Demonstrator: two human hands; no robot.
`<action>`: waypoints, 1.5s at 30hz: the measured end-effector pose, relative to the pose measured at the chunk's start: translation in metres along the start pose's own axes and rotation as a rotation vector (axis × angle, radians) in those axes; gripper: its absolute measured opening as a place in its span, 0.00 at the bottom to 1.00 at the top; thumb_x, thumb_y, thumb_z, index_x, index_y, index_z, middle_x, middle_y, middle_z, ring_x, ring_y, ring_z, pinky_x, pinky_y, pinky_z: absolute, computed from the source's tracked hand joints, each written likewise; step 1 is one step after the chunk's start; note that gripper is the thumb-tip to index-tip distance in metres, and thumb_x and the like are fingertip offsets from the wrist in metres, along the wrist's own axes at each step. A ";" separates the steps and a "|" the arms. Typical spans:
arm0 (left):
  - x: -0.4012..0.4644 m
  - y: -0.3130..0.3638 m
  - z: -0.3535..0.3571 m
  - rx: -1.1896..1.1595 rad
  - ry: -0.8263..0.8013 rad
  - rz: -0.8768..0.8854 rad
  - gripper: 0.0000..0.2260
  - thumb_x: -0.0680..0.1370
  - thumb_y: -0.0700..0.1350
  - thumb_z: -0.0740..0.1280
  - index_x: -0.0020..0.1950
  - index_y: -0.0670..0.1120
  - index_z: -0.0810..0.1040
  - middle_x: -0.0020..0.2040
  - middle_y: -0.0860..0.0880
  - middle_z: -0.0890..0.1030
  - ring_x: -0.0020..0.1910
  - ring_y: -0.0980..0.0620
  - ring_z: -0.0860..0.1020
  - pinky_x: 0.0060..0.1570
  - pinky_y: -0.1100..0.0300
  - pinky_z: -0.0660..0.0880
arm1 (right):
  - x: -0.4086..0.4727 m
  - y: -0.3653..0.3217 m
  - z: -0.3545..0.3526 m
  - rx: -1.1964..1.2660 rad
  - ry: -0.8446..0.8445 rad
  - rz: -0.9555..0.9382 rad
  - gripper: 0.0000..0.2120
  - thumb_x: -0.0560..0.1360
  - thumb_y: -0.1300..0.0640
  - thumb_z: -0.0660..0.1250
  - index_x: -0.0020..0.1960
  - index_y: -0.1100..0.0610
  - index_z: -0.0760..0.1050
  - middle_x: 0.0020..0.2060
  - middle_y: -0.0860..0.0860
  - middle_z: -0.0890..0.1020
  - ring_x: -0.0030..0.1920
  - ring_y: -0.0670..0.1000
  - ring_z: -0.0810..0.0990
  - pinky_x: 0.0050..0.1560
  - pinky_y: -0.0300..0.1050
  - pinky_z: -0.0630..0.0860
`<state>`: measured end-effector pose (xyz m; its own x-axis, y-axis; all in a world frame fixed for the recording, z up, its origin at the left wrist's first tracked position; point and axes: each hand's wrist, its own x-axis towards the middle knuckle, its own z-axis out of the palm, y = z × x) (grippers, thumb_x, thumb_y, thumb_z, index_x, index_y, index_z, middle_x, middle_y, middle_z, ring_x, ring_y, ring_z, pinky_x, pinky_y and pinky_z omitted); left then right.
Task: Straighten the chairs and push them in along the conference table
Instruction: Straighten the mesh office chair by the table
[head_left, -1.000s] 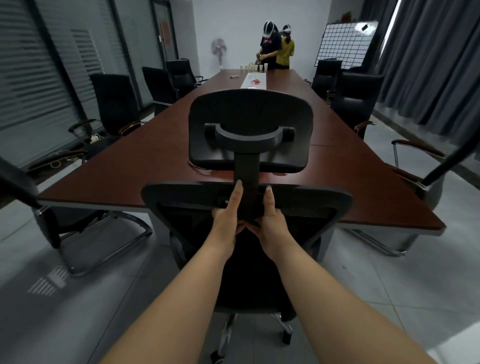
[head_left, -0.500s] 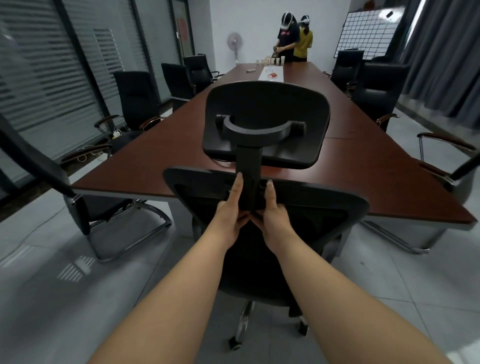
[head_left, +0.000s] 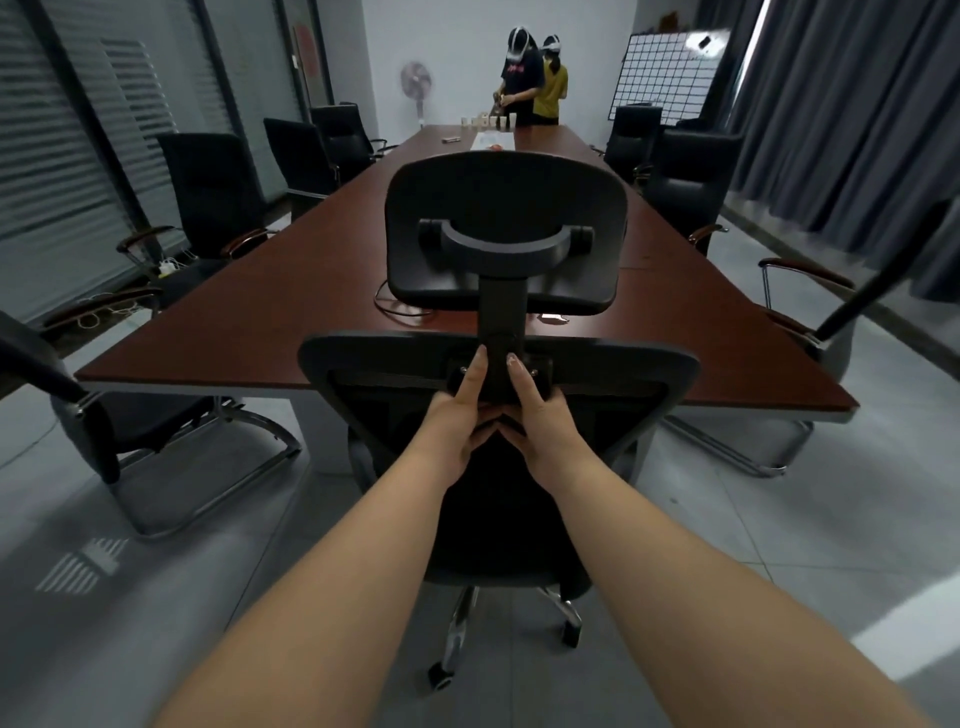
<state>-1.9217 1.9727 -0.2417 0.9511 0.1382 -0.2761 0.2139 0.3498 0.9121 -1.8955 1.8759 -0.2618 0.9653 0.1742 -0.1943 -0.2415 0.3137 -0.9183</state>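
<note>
1. Swivel chair (head_left: 498, 374): at the head end of the conference table (head_left: 311, 291), back facing outward, now closer to the table edge than a second ago; judged mid-push, seat not yet under.
2. Left hand (head_left: 457, 415), right hand (head_left: 535, 415): fingers curled about the headrest post, grip unchanged.
3. Side chairs (head_left: 208, 192): several standing apart from the table, unstraightened.

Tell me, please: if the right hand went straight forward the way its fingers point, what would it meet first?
The right hand already grips the headrest post of the office chair. Straight on, it would probably meet the headrest first; the conference table lies beyond.
</note>
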 end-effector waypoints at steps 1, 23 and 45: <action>-0.001 -0.001 0.000 0.007 0.005 -0.007 0.27 0.72 0.59 0.66 0.63 0.41 0.73 0.55 0.44 0.81 0.53 0.48 0.80 0.50 0.58 0.76 | -0.001 0.001 0.000 0.001 0.005 0.000 0.44 0.61 0.39 0.74 0.71 0.54 0.63 0.60 0.54 0.78 0.59 0.53 0.78 0.53 0.44 0.75; -0.037 -0.008 -0.044 0.090 0.065 0.029 0.12 0.78 0.57 0.60 0.52 0.50 0.76 0.48 0.49 0.82 0.51 0.51 0.79 0.50 0.57 0.72 | -0.050 0.029 0.030 -0.082 0.091 0.000 0.14 0.73 0.43 0.66 0.51 0.52 0.76 0.46 0.50 0.82 0.49 0.48 0.80 0.48 0.42 0.74; -0.091 0.013 -0.239 0.219 0.502 0.336 0.10 0.75 0.46 0.68 0.37 0.47 0.70 0.33 0.50 0.73 0.30 0.55 0.70 0.34 0.64 0.69 | -0.078 0.108 0.191 -0.311 -0.011 -0.095 0.12 0.72 0.47 0.69 0.42 0.54 0.70 0.34 0.50 0.74 0.34 0.46 0.72 0.37 0.39 0.71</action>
<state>-2.0581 2.1862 -0.2767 0.7659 0.6425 -0.0244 0.0133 0.0221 0.9997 -2.0157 2.0747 -0.2803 0.9806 0.1687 -0.1002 -0.1066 0.0291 -0.9939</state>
